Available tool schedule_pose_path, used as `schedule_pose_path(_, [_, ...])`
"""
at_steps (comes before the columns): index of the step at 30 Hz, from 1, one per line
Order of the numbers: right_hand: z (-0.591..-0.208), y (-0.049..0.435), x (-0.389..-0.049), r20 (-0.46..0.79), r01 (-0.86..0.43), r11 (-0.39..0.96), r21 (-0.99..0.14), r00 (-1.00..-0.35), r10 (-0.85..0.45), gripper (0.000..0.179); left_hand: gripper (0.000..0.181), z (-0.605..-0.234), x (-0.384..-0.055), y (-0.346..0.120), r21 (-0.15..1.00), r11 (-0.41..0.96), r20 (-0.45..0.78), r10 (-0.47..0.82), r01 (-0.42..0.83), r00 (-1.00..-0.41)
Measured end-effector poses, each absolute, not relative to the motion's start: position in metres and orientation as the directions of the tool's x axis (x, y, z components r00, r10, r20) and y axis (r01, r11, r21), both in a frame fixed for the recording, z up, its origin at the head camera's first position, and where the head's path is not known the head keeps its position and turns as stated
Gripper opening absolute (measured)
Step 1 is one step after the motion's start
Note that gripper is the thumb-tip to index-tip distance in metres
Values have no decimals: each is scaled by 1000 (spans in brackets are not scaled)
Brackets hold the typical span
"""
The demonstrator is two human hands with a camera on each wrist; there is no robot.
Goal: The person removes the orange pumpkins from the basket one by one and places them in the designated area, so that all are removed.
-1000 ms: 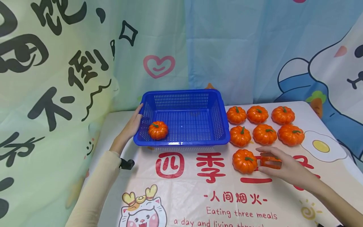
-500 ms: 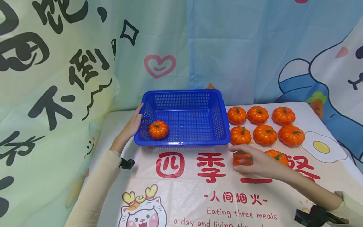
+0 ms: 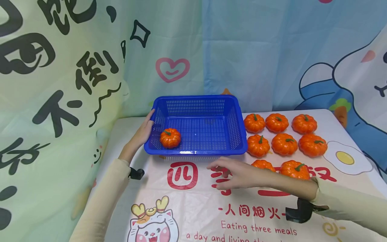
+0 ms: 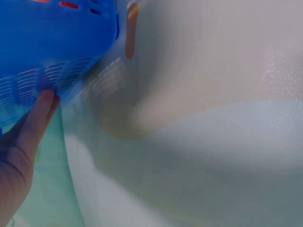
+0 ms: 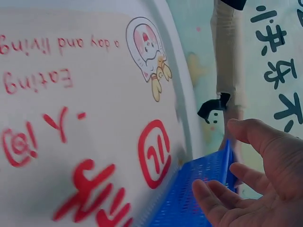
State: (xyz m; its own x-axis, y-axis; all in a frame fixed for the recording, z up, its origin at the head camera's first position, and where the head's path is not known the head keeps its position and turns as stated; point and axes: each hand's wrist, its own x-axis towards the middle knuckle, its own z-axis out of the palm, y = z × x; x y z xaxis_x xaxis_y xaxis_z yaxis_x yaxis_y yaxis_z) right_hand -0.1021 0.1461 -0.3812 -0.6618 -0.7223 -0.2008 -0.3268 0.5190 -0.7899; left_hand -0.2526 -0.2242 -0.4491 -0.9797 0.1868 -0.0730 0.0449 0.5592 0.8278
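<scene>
A blue plastic basket (image 3: 208, 136) stands at the back of the table with one orange toy pumpkin (image 3: 170, 138) in its near left corner. My left hand (image 3: 142, 132) rests against the basket's left side, and in the left wrist view its extended digits (image 4: 35, 120) touch the slotted outer wall. Just in front of the basket, my right hand (image 3: 239, 173) hovers over red lettering, fingers spread and slightly bent, holding nothing. Behind its wrist, a front-row pumpkin (image 3: 262, 164) is partly hidden; another pumpkin (image 3: 294, 169) sits beside it, above the forearm.
Several more pumpkins (image 3: 284, 144) stand in two rows right of the basket. A printed cloth (image 3: 199, 208) with red lettering and a cartoon cat covers the table. Fabric backdrops (image 3: 239, 50) hang close behind and at the left.
My right hand has moved left, from around the right front pumpkin, past the one beside it, to in front of the basket. The pumpkins and my left hand have stayed in place.
</scene>
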Motion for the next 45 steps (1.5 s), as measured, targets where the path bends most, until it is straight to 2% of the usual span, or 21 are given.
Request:
schedule_pose_path(3, [-373,134,-121,-193,-338,523,-782,-667,-720,53,60,-449,-252,-224,827,560,-71,184,46,-980])
schedule_pose_path(8, [-359,117,-173,-167,-353,559,-750,-717,-677,55,59,-449,-253,-224,830,555,-67,189,50,-980])
schedule_pose_path(12, [-365,110,-217,-249,-320,643,-696,-732,-634,59,60,-449,-253,-225,831,554,-67,190,50,-980])
schedule_pose_path(16, [-376,104,-248,-325,-275,686,-674,-723,-609,61,60,-448,-253,-225,832,552,-64,195,56,-979])
schedule_pose_path(22, [-376,81,-281,-325,-226,666,-711,-734,-596,60,60,-446,-254,-227,831,554,-62,192,56,-979])
schedule_pose_path(27, [-380,57,-294,-359,-181,640,-746,-701,-616,62,60,-446,-252,-227,832,553,-64,188,52,-980])
schedule_pose_path(33, [-385,32,-296,-506,-144,670,-728,-547,-667,69,60,-449,-253,-225,827,559,-67,200,58,-978])
schedule_pose_path(36, [-386,21,-296,-537,-150,676,-722,-494,-684,72,60,-450,-254,-225,831,553,-61,200,61,-978])
schedule_pose_path(45, [-402,-7,-295,-529,-179,686,-705,-512,-677,70,59,-451,-254,-225,830,556,-67,184,48,-981])
